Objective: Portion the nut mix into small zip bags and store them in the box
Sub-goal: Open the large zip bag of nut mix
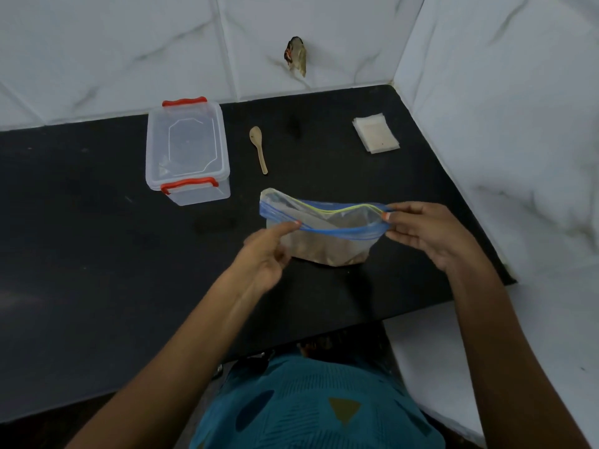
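Observation:
A large clear zip bag [327, 236] with a blue and yellow zip strip stands on the black counter, holding brown nut mix at its bottom. Its mouth gapes open. My left hand [269, 251] pinches the near side of the zip strip at the left. My right hand [428, 234] pinches the strip's right end. A clear plastic box [186, 150] with red latches sits at the back left, its lid on. A stack of small zip bags [376, 132] lies at the back right. A wooden spoon [258, 149] lies between the box and the small bags.
The black counter [97, 254] ends at white marble-tiled walls behind and on the right. Its front edge runs near my body. A small hole with wires [296, 56] shows in the back wall.

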### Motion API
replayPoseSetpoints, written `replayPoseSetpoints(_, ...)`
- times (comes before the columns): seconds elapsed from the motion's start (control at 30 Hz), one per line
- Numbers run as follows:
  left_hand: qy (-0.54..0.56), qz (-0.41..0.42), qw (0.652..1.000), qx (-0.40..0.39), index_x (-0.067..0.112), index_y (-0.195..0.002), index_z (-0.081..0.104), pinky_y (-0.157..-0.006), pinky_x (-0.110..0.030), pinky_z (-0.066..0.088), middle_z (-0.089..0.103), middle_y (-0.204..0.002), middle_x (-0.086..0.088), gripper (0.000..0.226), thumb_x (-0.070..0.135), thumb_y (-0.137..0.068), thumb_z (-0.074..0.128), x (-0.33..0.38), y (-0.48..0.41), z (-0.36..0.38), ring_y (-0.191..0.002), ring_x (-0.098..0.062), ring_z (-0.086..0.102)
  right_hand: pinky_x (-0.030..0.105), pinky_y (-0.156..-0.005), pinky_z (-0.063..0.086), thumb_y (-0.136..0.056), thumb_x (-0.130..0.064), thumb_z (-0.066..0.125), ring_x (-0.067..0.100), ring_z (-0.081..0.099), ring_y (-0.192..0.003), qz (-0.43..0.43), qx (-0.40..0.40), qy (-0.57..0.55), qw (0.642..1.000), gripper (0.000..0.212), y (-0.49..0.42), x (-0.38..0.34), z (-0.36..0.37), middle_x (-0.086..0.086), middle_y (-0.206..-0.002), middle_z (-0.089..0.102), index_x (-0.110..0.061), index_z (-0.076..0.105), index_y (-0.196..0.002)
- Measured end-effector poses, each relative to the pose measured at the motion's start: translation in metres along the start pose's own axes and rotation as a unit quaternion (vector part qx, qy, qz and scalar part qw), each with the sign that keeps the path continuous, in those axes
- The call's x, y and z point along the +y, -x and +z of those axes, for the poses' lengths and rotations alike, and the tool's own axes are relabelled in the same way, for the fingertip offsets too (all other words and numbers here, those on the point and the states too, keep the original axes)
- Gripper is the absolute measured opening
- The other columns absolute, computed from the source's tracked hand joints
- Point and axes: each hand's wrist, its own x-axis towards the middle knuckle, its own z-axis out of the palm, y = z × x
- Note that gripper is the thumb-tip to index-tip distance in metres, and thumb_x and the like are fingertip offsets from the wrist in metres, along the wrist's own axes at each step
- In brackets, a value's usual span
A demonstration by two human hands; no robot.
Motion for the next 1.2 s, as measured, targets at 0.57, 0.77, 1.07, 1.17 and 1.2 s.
replayPoseSetpoints(0.57,0.172,0.025,0.966,-0.191,0.005,-0.08,0.048,-0.071,-0.041,0.057,0.054,-0.09,-0.019,0.02,-0.003,-0.091,0.033,-0.012,0.001,0.009,-0.08,-0.024,0.064,0.018,-0.058,0.056,-0.088,0.0,0.053,0.009,0.067,-0.064,0.059,-0.029,-0.223,0.973,0.011,-0.001,0.013,0.001,0.002,-0.062,0.069,-0.005,0.059,-0.081)
replayPoseSetpoints(0.77,0.131,0.068,0.978,-0.146,0.011,-0.087,0.048,-0.086,-0.038,0.052,0.051,-0.093,-0.011,0.01,0.003,-0.088,0.042,-0.013,0.002,0.02,-0.092,-0.023,0.054,0.014,-0.058,0.055,-0.085,-0.003,0.06,0.009,0.063,-0.067,0.034,-0.049,-0.005,0.998,0.006,0.006,0.008,0.0,0.007,-0.081,0.064,-0.008,0.059,-0.086)
replayPoseSetpoints(1.07,-0.047,-0.048,0.991,-0.112,0.012,-0.08,0.052,-0.049,-0.019,0.049,0.047,-0.066,-0.001,0.021,0.03,-0.085,0.061,-0.029,0.009,0.037,-0.058,-0.009,0.047,0.02,-0.065,0.056,-0.087,0.001,0.056,0.012,0.064,-0.08,0.037,-0.04,-0.068,0.996,0.018,0.011,0.005,0.004,0.005,-0.093,0.062,-0.014,0.056,-0.096)
replayPoseSetpoints(1.17,-0.008,-0.058,0.987,-0.151,0.003,-0.086,0.053,-0.056,-0.025,0.056,0.054,-0.076,-0.011,0.008,0.011,-0.09,0.054,-0.026,0.012,0.044,-0.07,-0.017,0.057,0.017,-0.063,0.056,-0.085,0.003,0.056,0.013,0.063,-0.084,0.019,-0.036,-0.067,0.997,0.02,0.014,0.002,0.002,0.006,-0.096,0.062,-0.011,0.057,-0.1)
replayPoseSetpoints(1.2,0.002,-0.053,0.986,-0.161,0.001,-0.086,0.054,-0.06,-0.027,0.057,0.056,-0.079,-0.013,0.007,0.005,-0.091,0.051,-0.025,0.015,0.046,-0.073,-0.019,0.058,0.015,-0.062,0.056,-0.085,0.004,0.056,0.012,0.063,-0.083,0.009,-0.028,-0.069,0.997,0.019,0.014,0.002,0.001,0.007,-0.095,0.062,-0.009,0.058,-0.1)
